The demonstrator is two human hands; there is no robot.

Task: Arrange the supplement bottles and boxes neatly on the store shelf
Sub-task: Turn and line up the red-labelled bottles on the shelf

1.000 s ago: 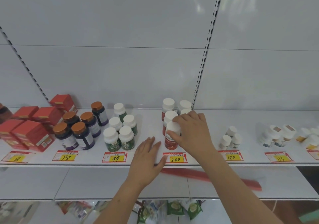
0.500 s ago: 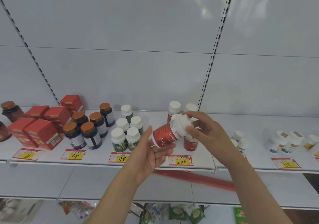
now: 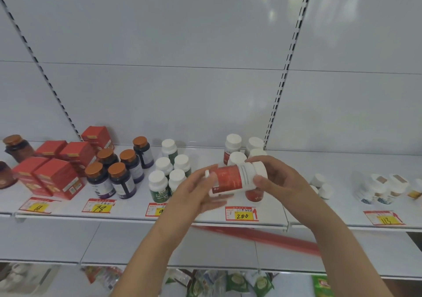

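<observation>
Right now I have the red-labelled white plastic bottle point(image 3: 235, 179) lying on its side in the air, just in front of the white metal store shelf point(image 3: 205, 157) and above the yellow "200" price tag point(image 3: 242, 214). My right hand point(image 3: 280, 182) grips its white cap end, fingers point(image 3: 258, 159) curled over the top and thumb underneath. My left hand point(image 3: 196, 193) meets the bottle's base, its fingers straight and slightly spread; it touches rather than clasps. Behind the held bottle, other red-labelled white-capped bottles point(image 3: 233, 145) stand upright on the shelf, one partly hidden below my right hand. Left of the "200" tag stands a cluster of green-labelled white-capped bottles point(image 3: 169, 168), then dark bottles with copper lids point(image 3: 118, 171), then red cardboard boxes point(image 3: 57, 177). Right of the tag, well apart, are small white bottles point(image 3: 319, 184) and squat white jars point(image 3: 383, 187).
</observation>
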